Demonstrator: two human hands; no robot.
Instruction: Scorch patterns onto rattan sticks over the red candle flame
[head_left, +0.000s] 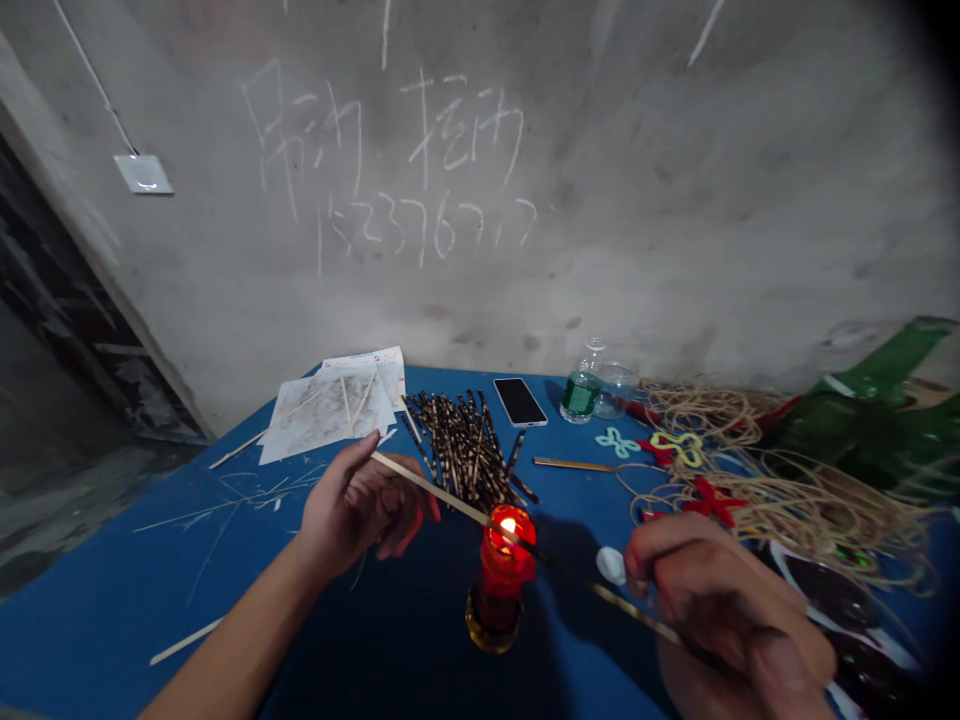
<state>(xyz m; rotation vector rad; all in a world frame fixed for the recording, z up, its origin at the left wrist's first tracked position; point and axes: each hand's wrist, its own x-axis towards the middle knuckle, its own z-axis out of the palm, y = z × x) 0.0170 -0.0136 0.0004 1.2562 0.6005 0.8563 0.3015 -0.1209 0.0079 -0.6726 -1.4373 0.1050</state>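
A thin bamboo strip (435,490) runs across the flame of a lit red candle (504,570) that stands on the blue table (150,560). My left hand (360,505) pinches the strip's far left end. My right hand (720,610) is closed on its near right end. The strip's middle is charred where it crosses the flame. Behind the candle lies a heap of several dark, scorched strips (465,445).
Papers with a few pale strips (330,410) lie at the back left. A phone (520,401), a small green bottle (582,385) and a glass jar (616,388) stand by the wall. Tangled rattan cord (787,480), red and green knot ornaments (675,445), a white cap (611,565) and green sheeting (877,400) fill the right.
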